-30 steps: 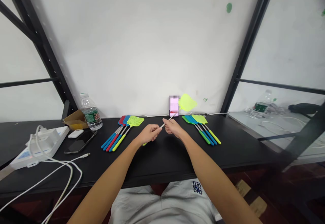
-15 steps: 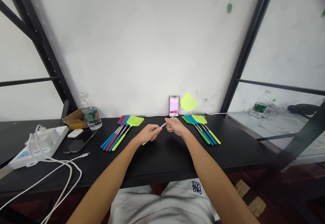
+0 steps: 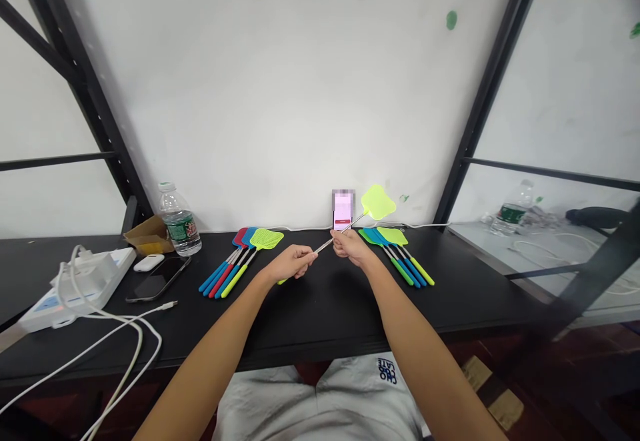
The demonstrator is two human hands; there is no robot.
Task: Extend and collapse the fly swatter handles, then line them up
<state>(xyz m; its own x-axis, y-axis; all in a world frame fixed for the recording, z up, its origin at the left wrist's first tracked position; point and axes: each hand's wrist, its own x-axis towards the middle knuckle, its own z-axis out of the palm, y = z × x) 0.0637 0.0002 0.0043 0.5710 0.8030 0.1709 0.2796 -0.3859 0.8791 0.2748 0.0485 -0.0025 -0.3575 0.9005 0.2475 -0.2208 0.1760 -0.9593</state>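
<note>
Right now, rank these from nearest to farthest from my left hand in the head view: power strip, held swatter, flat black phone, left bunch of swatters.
1. Held swatter: gripped in the left hand itself.
2. Left bunch of swatters: just to its left.
3. Flat black phone: farther left.
4. Power strip: leftmost, past the phone.

Wall, one: white, filling my 12 o'clock, lightly smudged low down; green blotch between 1 and 2.
Worktop, one: black, set against that wall, its front edge before me at 6.
Uprights, two: black metal, slanting in my view, at 10 and 2; thin crossbars at 9 to 10 and 3.
Second surface, pale grey: just past 3.
Floor: dark red, at 4.
Light: even over the wall, dim beneath my worktop.
</note>
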